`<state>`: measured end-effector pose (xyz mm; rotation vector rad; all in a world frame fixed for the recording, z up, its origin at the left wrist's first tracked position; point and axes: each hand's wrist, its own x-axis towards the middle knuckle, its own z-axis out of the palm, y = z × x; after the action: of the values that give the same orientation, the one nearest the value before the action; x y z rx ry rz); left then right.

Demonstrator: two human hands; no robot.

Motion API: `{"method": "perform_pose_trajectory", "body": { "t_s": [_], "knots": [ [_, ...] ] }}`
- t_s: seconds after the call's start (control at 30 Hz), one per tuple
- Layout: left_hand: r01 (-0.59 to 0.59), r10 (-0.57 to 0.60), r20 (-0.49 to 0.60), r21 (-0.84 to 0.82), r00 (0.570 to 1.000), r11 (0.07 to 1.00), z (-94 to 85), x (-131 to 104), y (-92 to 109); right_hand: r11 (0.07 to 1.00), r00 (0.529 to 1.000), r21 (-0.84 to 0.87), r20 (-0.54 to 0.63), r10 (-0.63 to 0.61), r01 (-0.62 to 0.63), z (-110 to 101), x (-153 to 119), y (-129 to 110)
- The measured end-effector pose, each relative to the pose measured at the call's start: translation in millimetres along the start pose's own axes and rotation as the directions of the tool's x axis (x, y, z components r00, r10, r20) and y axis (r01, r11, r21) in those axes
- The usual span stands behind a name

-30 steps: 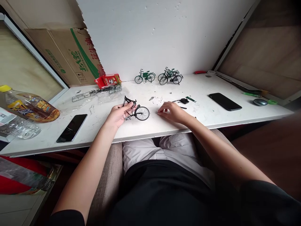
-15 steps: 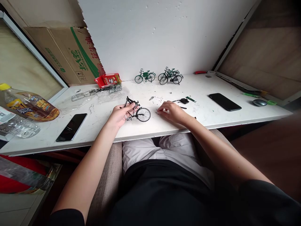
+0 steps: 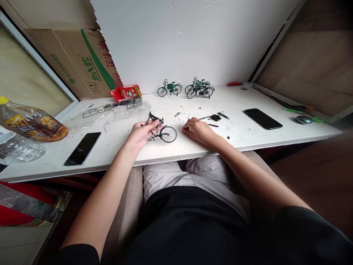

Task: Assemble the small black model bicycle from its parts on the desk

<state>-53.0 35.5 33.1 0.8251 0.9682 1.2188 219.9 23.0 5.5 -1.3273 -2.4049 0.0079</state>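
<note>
A black model bicycle [image 3: 168, 134] is being grasped by the left fingers [image 3: 151, 126], one wheel fitted and no second showing, while whether anything is being pinched by the right fingers [image 3: 190, 126], near small parts [image 3: 177, 114], cannot be told.

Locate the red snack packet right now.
In the head view, the red packet lies at the left rear of the white desk, in front of the cardboard box.
</note>
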Motion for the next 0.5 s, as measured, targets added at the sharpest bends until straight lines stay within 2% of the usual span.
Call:
{"method": "perform_pose_trajectory", "body": {
  "t_s": [0.2,0.5],
  "knots": [
    [-0.004,0.004,0.013,0.014,1.000,1.000,5.0,-5,-1,0.996,0.998,-0.091,0.058,-0.002,0.008,-9,3,-13],
    [-0.014,0.014,0.047,0.001,0.999,1.000,0.7,-1,-5,0.999,0.998,-0.028,0.065,0.023,-0.021,-6,4,-4]
  ]
}}
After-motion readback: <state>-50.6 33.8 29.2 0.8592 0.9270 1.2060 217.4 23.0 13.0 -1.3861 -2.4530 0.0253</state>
